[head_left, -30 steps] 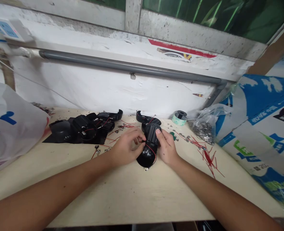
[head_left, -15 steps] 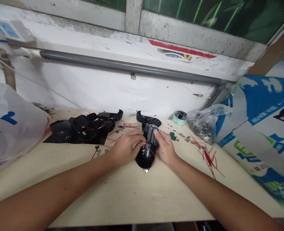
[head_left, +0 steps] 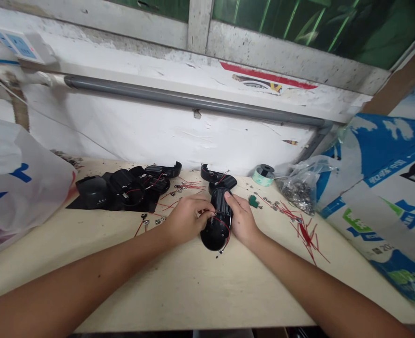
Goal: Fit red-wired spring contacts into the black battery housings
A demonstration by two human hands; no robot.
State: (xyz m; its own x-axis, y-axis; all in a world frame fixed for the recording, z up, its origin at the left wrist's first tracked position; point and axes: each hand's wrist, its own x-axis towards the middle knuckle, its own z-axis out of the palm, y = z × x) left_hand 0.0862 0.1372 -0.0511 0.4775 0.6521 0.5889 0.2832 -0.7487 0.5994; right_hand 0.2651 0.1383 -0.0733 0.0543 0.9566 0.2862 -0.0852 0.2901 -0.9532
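Note:
A black plastic housing [head_left: 214, 237] with a rounded near end and ribbed slots at its far end is held just over the table, or resting on it; I cannot tell which. My right hand [head_left: 244, 218] is closed around its right side, thumb on top. At the left edge my left hand [head_left: 189, 218] pinches near a thin red wire [head_left: 227, 227], which curves over the housing's inside and down to a small end piece. The fingertips hide just what they grip. Behind stand more black housing parts [head_left: 223, 182] with red wires.
On the left, several black housings [head_left: 124, 185] lie on a black sheet [head_left: 147, 205], near a white plastic bag [head_left: 24, 188]. Red wires [head_left: 307, 234], a tape roll [head_left: 263, 173], a green piece [head_left: 253, 201] and a bag of metal parts [head_left: 298, 190] lie right, beside a large printed package [head_left: 386, 197].
The housing has turned slightly in my right hand, and the bright rim at its far end no longer shows. My left fingers stay pinched at its edge. The view has shifted a little.

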